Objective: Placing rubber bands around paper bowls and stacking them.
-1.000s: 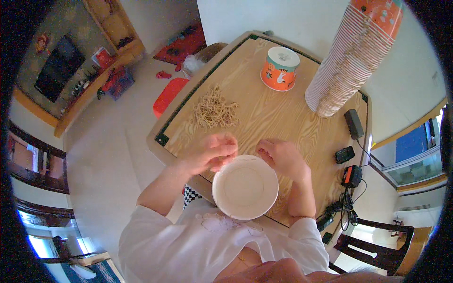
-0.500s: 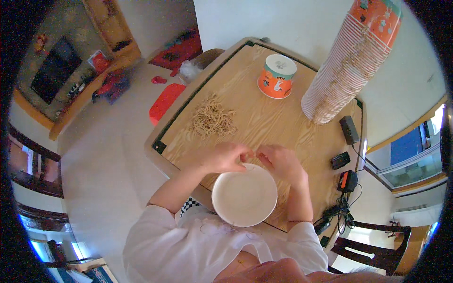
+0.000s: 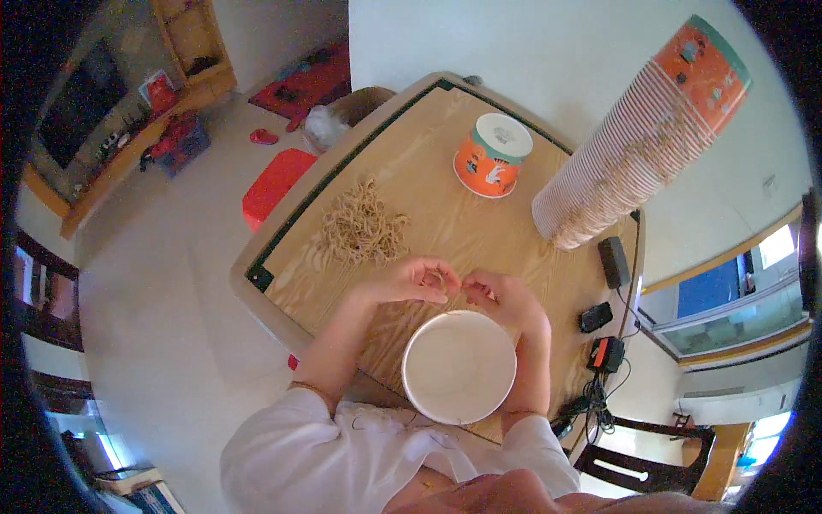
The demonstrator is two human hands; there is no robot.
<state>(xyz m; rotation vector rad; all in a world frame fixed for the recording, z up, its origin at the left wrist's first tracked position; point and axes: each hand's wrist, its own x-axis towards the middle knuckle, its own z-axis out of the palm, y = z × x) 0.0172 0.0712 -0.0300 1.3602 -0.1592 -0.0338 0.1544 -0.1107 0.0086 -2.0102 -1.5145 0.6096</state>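
A white paper bowl (image 3: 458, 367) sits on the wooden table (image 3: 428, 214) right in front of me. My left hand (image 3: 418, 280) and my right hand (image 3: 493, 295) meet just beyond the bowl's far rim, fingertips pinched together on a thin rubber band that is stretched between them. A heap of tan rubber bands (image 3: 364, 229) lies on the table to the left of my hands.
An orange lidded paper cup (image 3: 493, 156) stands at the far middle. A tall leaning stack of paper cups (image 3: 638, 141) rises at the far right. A black remote (image 3: 613, 261), small black devices (image 3: 595, 316) and cables lie at the right edge. A red stool (image 3: 276, 184) stands beside the table.
My left hand moved right from the table toward the right hand. Both hands now meet above the bowl's far rim. The view has shifted slightly.
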